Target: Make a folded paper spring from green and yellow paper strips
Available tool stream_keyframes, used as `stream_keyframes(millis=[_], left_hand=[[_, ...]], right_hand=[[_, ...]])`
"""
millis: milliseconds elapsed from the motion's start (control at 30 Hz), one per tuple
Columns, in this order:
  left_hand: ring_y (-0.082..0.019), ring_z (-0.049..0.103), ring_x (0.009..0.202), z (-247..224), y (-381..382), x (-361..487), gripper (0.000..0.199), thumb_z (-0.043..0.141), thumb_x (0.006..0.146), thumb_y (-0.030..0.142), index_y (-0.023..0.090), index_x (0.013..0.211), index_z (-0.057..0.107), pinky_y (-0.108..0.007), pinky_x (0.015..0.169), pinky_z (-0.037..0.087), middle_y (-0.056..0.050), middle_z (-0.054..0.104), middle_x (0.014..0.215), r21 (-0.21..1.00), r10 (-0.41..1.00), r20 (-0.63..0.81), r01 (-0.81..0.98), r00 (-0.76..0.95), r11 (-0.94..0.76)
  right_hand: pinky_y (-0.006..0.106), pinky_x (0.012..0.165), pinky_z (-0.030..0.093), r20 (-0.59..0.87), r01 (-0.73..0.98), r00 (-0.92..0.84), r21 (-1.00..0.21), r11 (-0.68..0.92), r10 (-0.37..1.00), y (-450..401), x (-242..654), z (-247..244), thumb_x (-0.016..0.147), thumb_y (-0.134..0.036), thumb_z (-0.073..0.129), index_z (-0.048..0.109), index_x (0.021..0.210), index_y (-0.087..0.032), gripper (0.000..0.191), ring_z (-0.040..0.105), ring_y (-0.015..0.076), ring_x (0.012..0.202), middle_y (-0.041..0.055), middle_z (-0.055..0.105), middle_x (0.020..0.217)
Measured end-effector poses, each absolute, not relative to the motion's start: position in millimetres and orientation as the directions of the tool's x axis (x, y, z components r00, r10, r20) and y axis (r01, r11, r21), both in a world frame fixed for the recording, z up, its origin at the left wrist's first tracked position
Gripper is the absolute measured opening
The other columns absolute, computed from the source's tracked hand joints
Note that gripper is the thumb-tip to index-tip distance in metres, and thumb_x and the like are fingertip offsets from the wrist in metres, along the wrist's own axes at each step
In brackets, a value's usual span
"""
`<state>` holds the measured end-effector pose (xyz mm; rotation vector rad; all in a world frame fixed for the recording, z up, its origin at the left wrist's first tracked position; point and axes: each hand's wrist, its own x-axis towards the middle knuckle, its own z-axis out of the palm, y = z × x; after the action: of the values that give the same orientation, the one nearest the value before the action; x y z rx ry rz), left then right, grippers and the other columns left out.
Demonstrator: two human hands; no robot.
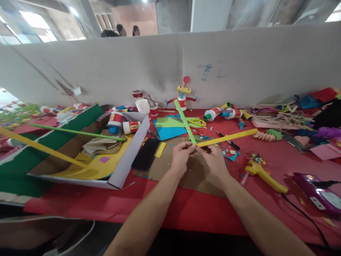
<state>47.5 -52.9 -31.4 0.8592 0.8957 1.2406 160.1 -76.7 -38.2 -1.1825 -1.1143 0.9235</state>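
Note:
My left hand (183, 155) pinches the near end of a green paper strip (185, 122), which points up and away. Close beside it, my right hand (211, 160) is closed on the end of a yellow paper strip (227, 137) that stretches out to the right. Both strips meet at an angle between my fingertips; a small folded green piece shows right behind the joint. Whether they are glued there I cannot tell. Below my hands lies a brown cardboard sheet (166, 165).
On the left stands a white box (129, 153) with paper and strips. A black phone (146, 154) lies beside it. Yellow scissors (197, 122) rest on coloured paper. Right are a yellow glue gun (266, 176) and a purple power strip (318, 193). A paper-cup figure (182, 103) stands behind.

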Motion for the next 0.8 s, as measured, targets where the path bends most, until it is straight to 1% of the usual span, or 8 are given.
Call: stream_keyframes(millis=[100, 300, 400, 533, 567, 633, 733, 800], left_hand=[[-0.008, 0.053, 0.060, -31, -54, 48, 0.016, 0.074, 0.059, 0.025, 0.014, 0.069, 0.067, -0.021, 0.062, 0.040, 0.000, 0.061, 0.065, 0.891, 0.988, -0.064, -0.438, 0.141, 0.120], [-0.008, 0.051, 0.059, -36, -53, 50, 0.015, 0.072, 0.061, 0.025, 0.013, 0.069, 0.067, -0.021, 0.060, 0.039, 0.000, 0.059, 0.063, 0.905, 0.978, -0.053, -0.404, 0.200, 0.132], [-0.007, 0.049, 0.055, -29, -43, 39, 0.014, 0.073, 0.059, 0.023, 0.014, 0.062, 0.063, -0.021, 0.058, 0.037, 0.002, 0.055, 0.057, 0.877, 0.998, 0.011, -0.480, 0.058, 0.018], [-0.005, 0.049, 0.056, -15, -28, 16, 0.019, 0.074, 0.058, 0.025, 0.017, 0.063, 0.058, -0.018, 0.059, 0.037, 0.005, 0.056, 0.061, 0.745, 0.939, 0.059, -0.611, -0.338, -0.266], [-0.004, 0.049, 0.055, -13, -28, 14, 0.019, 0.074, 0.057, 0.024, 0.016, 0.063, 0.058, -0.018, 0.058, 0.037, 0.005, 0.056, 0.061, 0.750, 0.940, 0.040, -0.611, -0.338, -0.252], [-0.004, 0.047, 0.052, -14, -33, 19, 0.019, 0.075, 0.057, 0.022, 0.015, 0.062, 0.058, -0.018, 0.056, 0.036, 0.005, 0.053, 0.057, 0.811, 0.981, 0.010, -0.572, -0.195, -0.122], [-0.007, 0.052, 0.058, -21, -47, 36, 0.015, 0.074, 0.058, 0.022, 0.015, 0.063, 0.062, -0.020, 0.062, 0.040, 0.003, 0.056, 0.059, 0.862, 0.998, -0.025, -0.505, 0.064, 0.054], [-0.008, 0.054, 0.060, -26, -53, 45, 0.013, 0.073, 0.059, 0.022, 0.013, 0.064, 0.065, -0.020, 0.063, 0.042, 0.001, 0.059, 0.060, 0.886, 0.988, -0.058, -0.448, 0.142, 0.116]], right_hand=[[0.032, 0.069, 0.048, 0.189, 0.052, 0.229, -0.982, 0.182, 0.955, -76, 162, -40, 0.068, -0.041, 0.067, 0.067, 0.087, -0.016, 0.031, 0.063, 0.0200, 0.074, 0.0068, 0.070, 0.083], [0.032, 0.067, 0.047, 0.180, 0.094, 0.248, -0.982, 0.161, 0.952, -75, 164, -40, 0.069, -0.041, 0.065, 0.068, 0.081, -0.016, 0.028, 0.062, 0.0189, 0.070, 0.0059, 0.069, 0.077], [0.030, 0.066, 0.047, 0.216, 0.118, 0.238, -0.974, 0.193, 0.947, -75, 164, -43, 0.070, -0.039, 0.065, 0.065, 0.092, -0.018, 0.031, 0.060, 0.0174, 0.071, 0.0054, 0.067, 0.081], [0.030, 0.069, 0.047, 0.254, 0.110, 0.253, -0.966, 0.233, 0.933, -74, 164, -45, 0.073, -0.038, 0.063, 0.059, 0.105, -0.020, 0.038, 0.058, 0.0159, 0.076, 0.0050, 0.063, 0.087], [0.030, 0.070, 0.047, 0.248, 0.109, 0.242, -0.968, 0.227, 0.938, -74, 164, -44, 0.073, -0.038, 0.063, 0.060, 0.105, -0.020, 0.037, 0.058, 0.0160, 0.077, 0.0051, 0.063, 0.087], [0.030, 0.071, 0.046, 0.224, 0.091, 0.198, -0.973, 0.210, 0.954, -75, 162, -42, 0.072, -0.039, 0.064, 0.061, 0.104, -0.021, 0.037, 0.058, 0.0162, 0.077, 0.0049, 0.064, 0.088], [0.031, 0.071, 0.046, 0.213, 0.037, 0.141, -0.977, 0.210, 0.967, -76, 159, -39, 0.070, -0.040, 0.067, 0.065, 0.096, -0.021, 0.033, 0.060, 0.0170, 0.077, 0.0047, 0.066, 0.092], [0.031, 0.071, 0.046, 0.210, 0.031, 0.155, -0.978, 0.208, 0.965, -77, 159, -39, 0.069, -0.042, 0.067, 0.067, 0.090, -0.020, 0.030, 0.060, 0.0180, 0.077, 0.0047, 0.068, 0.090]])
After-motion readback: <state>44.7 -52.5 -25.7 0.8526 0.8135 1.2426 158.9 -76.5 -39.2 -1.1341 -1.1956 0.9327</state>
